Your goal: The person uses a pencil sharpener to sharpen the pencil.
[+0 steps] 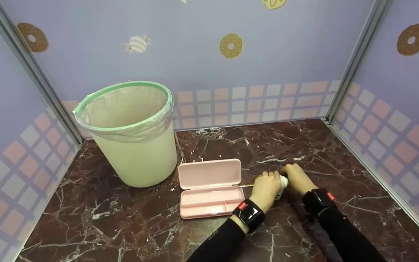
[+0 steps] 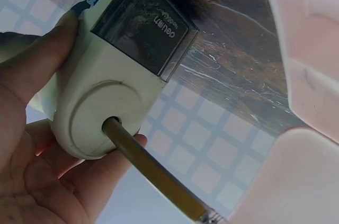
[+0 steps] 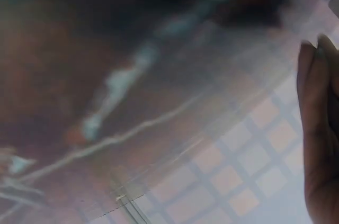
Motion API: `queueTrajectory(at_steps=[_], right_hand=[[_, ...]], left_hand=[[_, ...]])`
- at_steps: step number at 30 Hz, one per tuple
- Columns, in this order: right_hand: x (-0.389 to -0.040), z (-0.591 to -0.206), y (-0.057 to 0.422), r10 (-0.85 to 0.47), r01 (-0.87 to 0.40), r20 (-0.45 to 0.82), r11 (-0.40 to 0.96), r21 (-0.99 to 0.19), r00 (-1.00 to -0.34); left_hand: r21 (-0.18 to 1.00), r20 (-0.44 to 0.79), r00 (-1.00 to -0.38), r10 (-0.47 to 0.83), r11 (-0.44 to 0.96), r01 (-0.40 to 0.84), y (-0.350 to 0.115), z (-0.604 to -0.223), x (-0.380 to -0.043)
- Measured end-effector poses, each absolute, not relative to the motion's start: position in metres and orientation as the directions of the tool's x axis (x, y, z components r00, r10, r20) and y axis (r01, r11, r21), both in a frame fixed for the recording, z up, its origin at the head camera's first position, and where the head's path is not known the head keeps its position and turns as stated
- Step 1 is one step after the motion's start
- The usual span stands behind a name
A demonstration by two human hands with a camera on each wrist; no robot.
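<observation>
My left hand [image 1: 266, 190] grips a white pencil sharpener [image 2: 79, 94], thumb on one side and fingers around the other. Into the round hole in its front runs a yellowish pencil [image 2: 153, 170] with a metal ferrule at its outer end. A dark see-through shavings drawer [image 2: 145, 28] shows on the sharpener's side. At the sharpener's back end, my right hand [image 1: 298, 178] has its fingers curled, and whatever they pinch there is hidden. In the right wrist view only some fingers [image 3: 318, 128] show at the edge. The pencil's end points toward an open pink pencil case [image 1: 209, 174].
A pale bin [image 1: 140, 160] with a green rim and a clear liner stands at the back left, next to the pencil case. White bits [image 1: 191, 154] lie on the dark marbled table [image 1: 140, 233]. Patterned walls [image 1: 195, 65] enclose the back and sides.
</observation>
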State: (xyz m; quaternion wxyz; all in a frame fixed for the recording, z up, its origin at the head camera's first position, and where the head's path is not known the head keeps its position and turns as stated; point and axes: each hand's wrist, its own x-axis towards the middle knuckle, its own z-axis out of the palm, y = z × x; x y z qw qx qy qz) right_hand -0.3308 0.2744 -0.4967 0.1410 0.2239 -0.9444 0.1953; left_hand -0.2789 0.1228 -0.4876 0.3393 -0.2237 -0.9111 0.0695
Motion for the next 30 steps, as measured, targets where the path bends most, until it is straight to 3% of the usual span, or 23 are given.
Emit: queueTrajectory(at_steps=[12,23,30], right_hand=[[-0.314,-0.493,0.279,-0.399,-0.464,0.242,0.805,-0.369,-0.884],[-0.286,-0.475,0.288,-0.431,-0.432,0.118,0.763,-0.481,-0.894],[-0.268,-0.455,0.287,-0.431,-0.441,0.141,0.755,-0.485,-0.891]], left_hand=[[-0.278,0.606,-0.683,0.407,0.913,0.297,0.132,-0.49,-0.273],[-0.286,0.532,-0.75,0.393,0.917,0.278,0.136,-0.482,-0.271],[-0.28,0.514,-0.763,0.392,0.917,0.283,0.132,-0.482,-0.271]])
